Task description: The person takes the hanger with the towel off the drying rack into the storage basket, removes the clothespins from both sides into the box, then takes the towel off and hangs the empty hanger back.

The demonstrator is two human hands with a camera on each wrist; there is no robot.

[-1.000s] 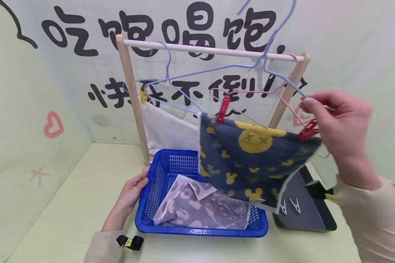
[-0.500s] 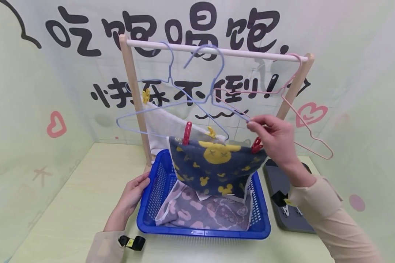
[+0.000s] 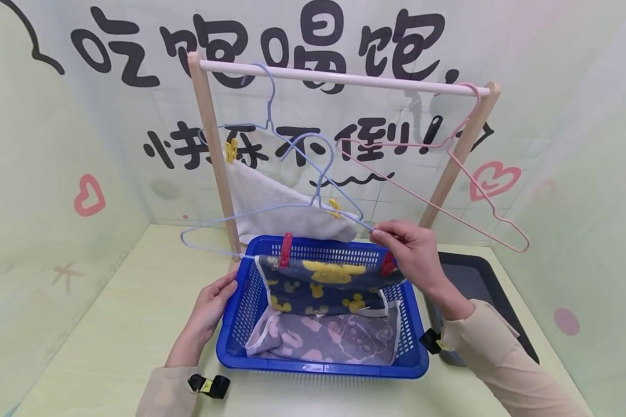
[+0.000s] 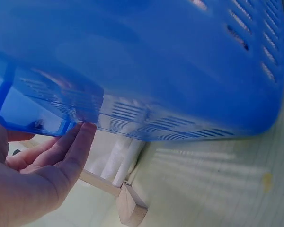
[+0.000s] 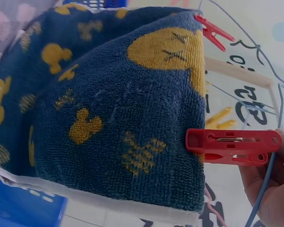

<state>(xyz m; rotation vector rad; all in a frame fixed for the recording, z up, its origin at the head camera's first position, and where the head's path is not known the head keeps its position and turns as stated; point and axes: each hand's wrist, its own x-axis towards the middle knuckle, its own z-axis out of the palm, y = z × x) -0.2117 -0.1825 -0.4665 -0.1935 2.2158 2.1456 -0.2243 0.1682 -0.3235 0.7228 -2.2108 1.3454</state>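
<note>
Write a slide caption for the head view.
The right hand holds a blue hanger bearing a navy towel with red pegs, while the left hand touches the blue basket.

Head view: the right arm's beige sleeve [image 3: 492, 341] is hiding part of the dark grey plastic tray [image 3: 464, 278]; the navy terry towel with yellow mouse heads [image 3: 302, 292] is covering some lower bar of the light-blue wire hanger [image 3: 316, 200]. Wrist views: I'm getting left hand [image 4: 38, 184], right hand [image 5: 280, 191] cut off.
</note>
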